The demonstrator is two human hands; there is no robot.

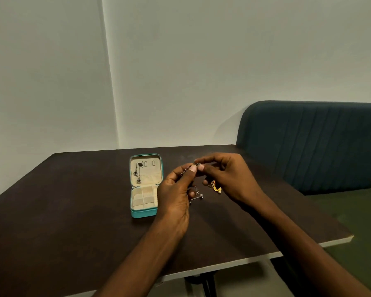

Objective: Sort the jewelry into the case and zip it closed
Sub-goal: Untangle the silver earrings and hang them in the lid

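At frame centre, right of the open case (145,213), our hands, left (176,196) and right (229,179), pinch one earring (196,166) between them; we judge it light, dangly, snag-prone, best held by its hook.

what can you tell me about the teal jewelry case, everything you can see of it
The teal jewelry case lies open and unzipped on the dark table, left of both hands. Its shell looks like teal faux leather, its lining cream. The raised lid has a row of small hooks and a gathered pocket; dangling silver earrings hang from the leftmost hook. The base is split into small square compartments that look empty. The left hand overlaps its right edge.
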